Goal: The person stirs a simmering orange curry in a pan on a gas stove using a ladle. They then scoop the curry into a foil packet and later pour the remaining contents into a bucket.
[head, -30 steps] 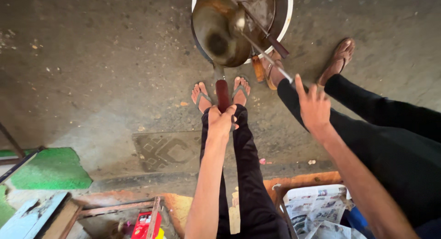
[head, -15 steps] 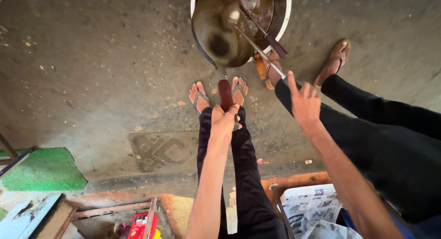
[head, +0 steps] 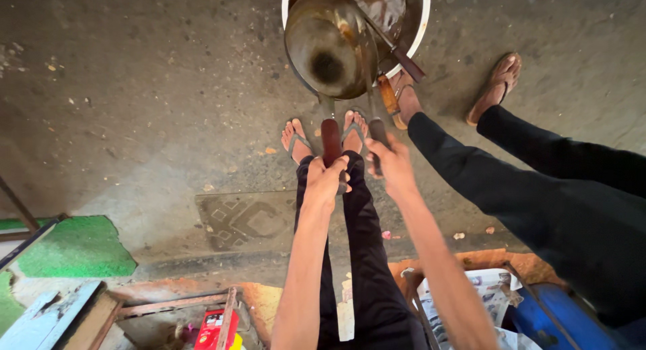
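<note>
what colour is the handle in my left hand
Dark red handle, seen in the head view.

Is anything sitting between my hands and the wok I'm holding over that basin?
Nothing visible does. The left hand grips the wok by its dark red handle, and the right hand holds a second utensil's handle. The wok hangs over the white-rimmed basin.
</note>
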